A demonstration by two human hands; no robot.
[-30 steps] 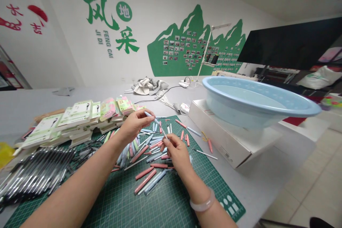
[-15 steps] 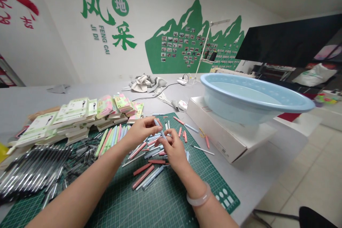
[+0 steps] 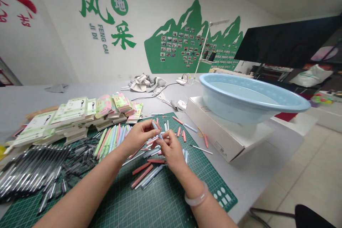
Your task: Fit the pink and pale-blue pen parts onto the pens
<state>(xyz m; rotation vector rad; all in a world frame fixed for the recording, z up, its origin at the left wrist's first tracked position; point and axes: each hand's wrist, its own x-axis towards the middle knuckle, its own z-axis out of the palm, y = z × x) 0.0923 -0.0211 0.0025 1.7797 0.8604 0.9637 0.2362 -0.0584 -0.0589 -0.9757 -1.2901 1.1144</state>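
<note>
A light blue pen point(image 3: 155, 127) slants between my hands above the mat. My left hand point(image 3: 140, 135) is closed, pinching its upper part between thumb and fingers. Lower down, my right hand point(image 3: 171, 148) closes on the other end, its fingertips partly hiding it. Below them lies a loose heap of pink and blue pen parts with thin white tubes. Nearest to me are a dark pink barrel point(image 3: 141, 176) and a blue barrel point(image 3: 153, 177). Left of my hands, a row of pastel pens point(image 3: 112, 138) is partly covered by my left forearm.
Black-and-clear pens point(image 3: 32, 169) are stacked at the left of the green cutting mat point(image 3: 117, 203). Small green-white boxes point(image 3: 76, 108) are piled behind. At right, a blue basin point(image 3: 237, 112) rests on a white carton point(image 3: 211, 131). Grey cloths point(image 3: 146, 83) lie near the wall.
My hands have drawn together; the thin white rod seen in my right hand a second ago no longer shows. The camera view has shifted slightly, and the row of pastel pens shows more fully.
</note>
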